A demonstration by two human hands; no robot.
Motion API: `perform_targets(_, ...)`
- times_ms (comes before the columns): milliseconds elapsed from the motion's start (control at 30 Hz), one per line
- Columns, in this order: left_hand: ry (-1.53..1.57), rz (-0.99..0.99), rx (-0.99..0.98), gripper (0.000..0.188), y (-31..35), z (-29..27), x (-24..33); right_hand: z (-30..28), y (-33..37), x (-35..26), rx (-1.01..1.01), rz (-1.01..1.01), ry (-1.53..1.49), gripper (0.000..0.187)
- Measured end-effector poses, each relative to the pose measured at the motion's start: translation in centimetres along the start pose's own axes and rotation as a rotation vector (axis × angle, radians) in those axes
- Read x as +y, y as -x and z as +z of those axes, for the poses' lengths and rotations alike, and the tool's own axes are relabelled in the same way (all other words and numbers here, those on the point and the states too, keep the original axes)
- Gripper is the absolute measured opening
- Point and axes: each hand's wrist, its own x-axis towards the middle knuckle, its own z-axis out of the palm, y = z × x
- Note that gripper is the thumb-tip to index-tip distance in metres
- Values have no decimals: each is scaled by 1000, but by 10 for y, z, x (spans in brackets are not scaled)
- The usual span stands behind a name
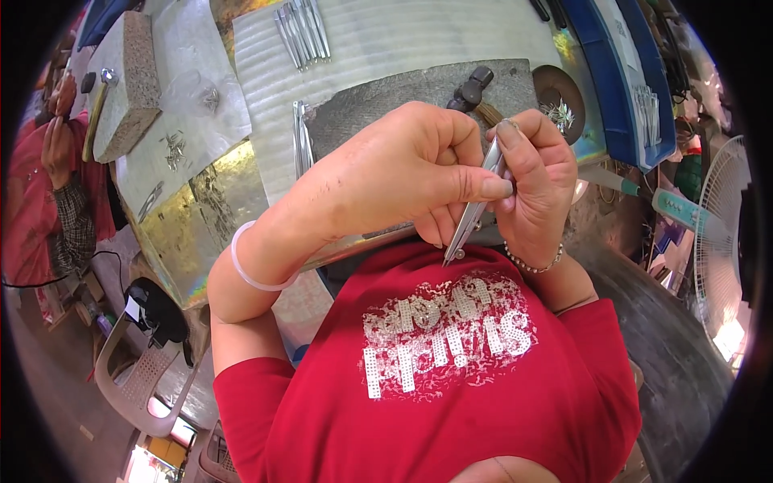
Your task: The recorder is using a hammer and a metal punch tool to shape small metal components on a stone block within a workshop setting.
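Observation:
Above my lap, both hands are closed on a slim silver pair of compasses [467, 225]. It slants down toward my red shirt, with its pointed end and a small round screw lowest. My left hand [427, 165] pinches its shaft between thumb and fingers. My right hand [535, 165] holds the upper end, thumb and forefinger at the tip; the fingers partly hide that end. Just beyond my hands, a hammer [471, 90] with a dark head lies on a dark stone slab [362, 109]. Beside the slab stands a round brown dish [551, 80] holding small shiny metal pins.
Several silver metal legs [302, 32] lie on white foam sheeting [386, 40], more [301, 141] beside the slab. Small pins [173, 151] sit left, near a granite block [129, 88]. A blue tray [600, 72] and fan [721, 233] stand right. Another person's hand [58, 153] shows far left.

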Motion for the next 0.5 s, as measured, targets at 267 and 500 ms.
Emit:
perform_targets(267,-60,28,-33,26,-3,4,10,-7,6,0,-33,-87,20,11)
perform_targets(500,133,-14,-95,24,-10,14,13,-10,7,-6,52,-10,-177,14)
